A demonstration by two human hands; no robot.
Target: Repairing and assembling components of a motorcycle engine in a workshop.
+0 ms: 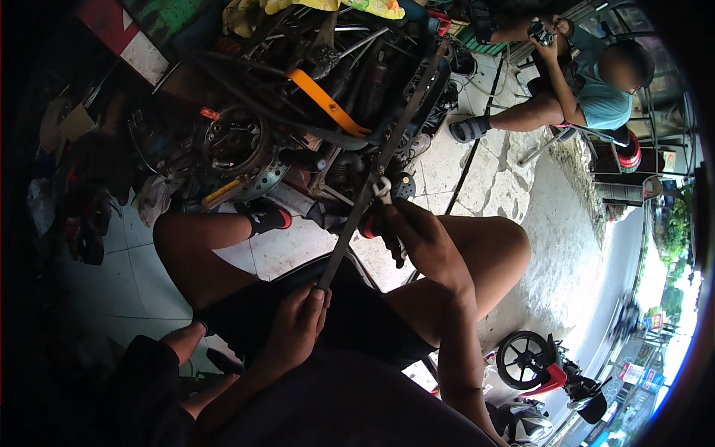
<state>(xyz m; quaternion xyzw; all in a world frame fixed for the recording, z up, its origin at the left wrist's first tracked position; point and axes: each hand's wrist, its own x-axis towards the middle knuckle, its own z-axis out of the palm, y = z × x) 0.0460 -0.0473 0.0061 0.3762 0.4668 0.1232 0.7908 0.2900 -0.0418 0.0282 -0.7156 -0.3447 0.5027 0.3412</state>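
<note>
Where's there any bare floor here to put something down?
Bare tiles lie between the knees, ahead of the left hand holding the long bar. More bare floor runs toward the seated person. The parts heap is crowded; the right hand works at its edge.

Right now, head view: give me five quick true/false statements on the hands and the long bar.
1. The left hand grips the near end of the long dark metal bar. True.
2. The right hand is empty. False: it holds pliers with red handles against the bar.
3. The bar lies flat on the tiled floor. False: it runs up from the lap toward the pile of motorcycle parts.
4. Another person sits at upper right. True.
5. An orange strap lies across the parts. True.
</note>
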